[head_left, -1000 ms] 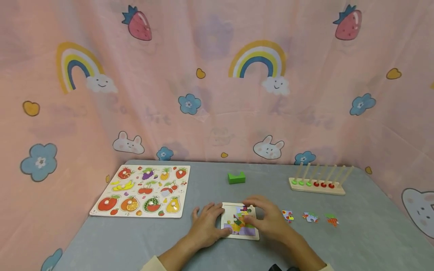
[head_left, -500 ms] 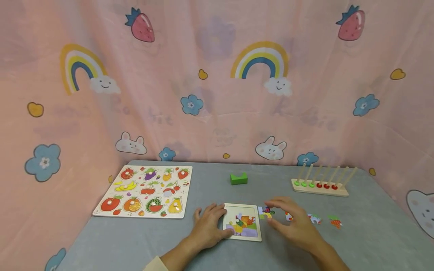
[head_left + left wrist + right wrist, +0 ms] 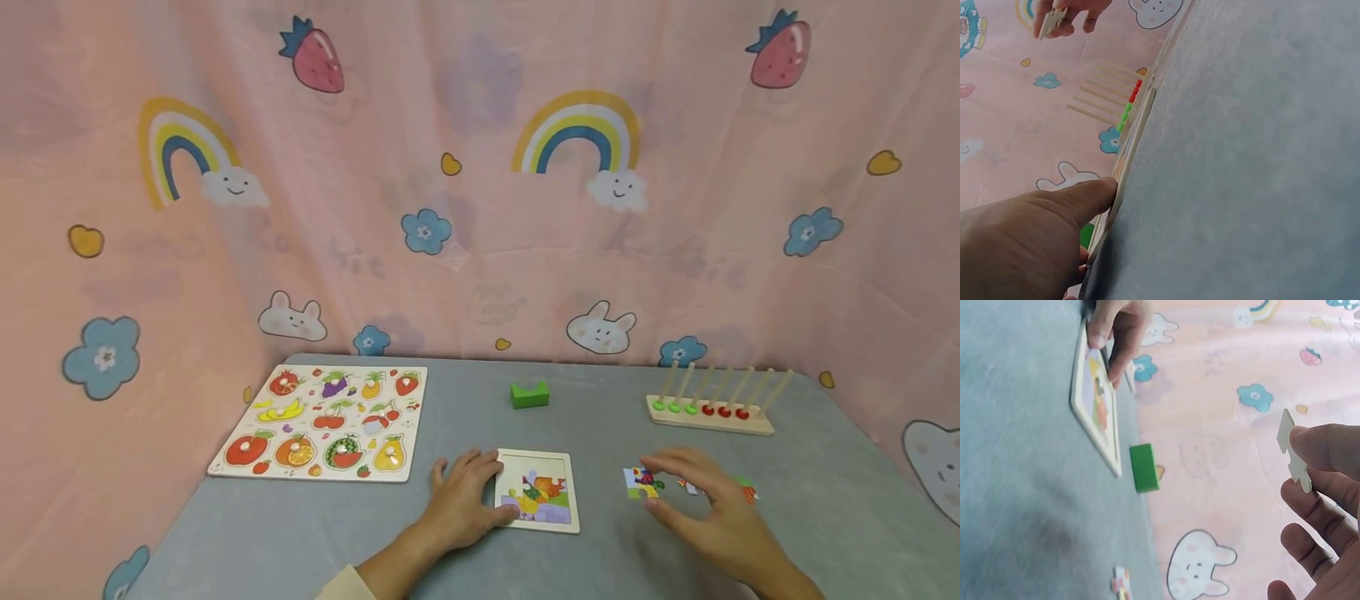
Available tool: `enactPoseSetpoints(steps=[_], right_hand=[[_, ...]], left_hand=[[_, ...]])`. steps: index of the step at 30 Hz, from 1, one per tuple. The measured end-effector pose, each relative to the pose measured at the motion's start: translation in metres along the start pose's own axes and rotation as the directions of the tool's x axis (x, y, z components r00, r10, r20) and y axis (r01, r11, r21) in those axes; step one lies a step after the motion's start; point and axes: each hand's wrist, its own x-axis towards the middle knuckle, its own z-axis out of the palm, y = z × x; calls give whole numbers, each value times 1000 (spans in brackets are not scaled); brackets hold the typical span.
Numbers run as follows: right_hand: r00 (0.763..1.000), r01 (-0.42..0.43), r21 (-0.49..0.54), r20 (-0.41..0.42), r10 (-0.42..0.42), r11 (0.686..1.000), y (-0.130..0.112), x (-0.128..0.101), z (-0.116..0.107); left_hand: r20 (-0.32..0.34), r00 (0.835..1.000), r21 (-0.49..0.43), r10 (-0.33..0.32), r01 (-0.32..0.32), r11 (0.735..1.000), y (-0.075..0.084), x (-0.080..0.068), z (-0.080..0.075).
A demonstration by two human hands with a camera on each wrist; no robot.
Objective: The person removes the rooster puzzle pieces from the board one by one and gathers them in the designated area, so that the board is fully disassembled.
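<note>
My right hand [image 3: 716, 508] pinches a jigsaw piece [image 3: 641, 483] between thumb and fingers, to the right of a square wooden puzzle tray [image 3: 574, 500]. In the right wrist view the piece [image 3: 1297, 459] is held up above the table, its pale edge and back showing. My left hand [image 3: 461, 500] holds the tray's left side, thumb on the near left corner and fingers by the far left one. Joined pieces [image 3: 543, 496] with an orange and green picture fill the tray's lower right; its upper and left parts are bare. Loose pieces [image 3: 748, 490] lie behind my right hand, partly hidden.
A green block [image 3: 529, 396] stands behind the tray. At the back right is a wooden peg rack [image 3: 708, 417] with green and red beads. A fruit knob puzzle board [image 3: 318, 425] lies on the left. A pink printed curtain [image 3: 480, 183] hangs behind the table.
My right hand has lifted the jigsaw piece out of the tray's upper right and carried it rightward over the loose pieces. My left hand stays at the tray.
</note>
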Motion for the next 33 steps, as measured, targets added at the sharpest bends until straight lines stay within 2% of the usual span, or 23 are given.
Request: enactPoseSetpoints(steps=[7, 15, 24, 30, 33], right_hand=[[999, 33, 13, 4, -33, 999, 17, -13, -8], [998, -54, -107, 28, 57, 993, 29, -30, -7], [998, 10, -52, 69, -7, 999, 49, -41, -1], [997, -27, -45, 66, 30, 999, 59, -46, 5], [993, -88, -47, 76, 91, 995, 62, -47, 8]], left_hand=[[4, 1000, 0, -7, 7, 1000, -1, 1, 1], [16, 1000, -3, -12, 12, 1000, 0, 1, 0], [15, 1000, -3, -12, 12, 1000, 1, 1, 2], [16, 1000, -3, -14, 15, 1000, 1, 1, 2], [16, 1000, -9, -19, 19, 1000, 1, 1, 1]])
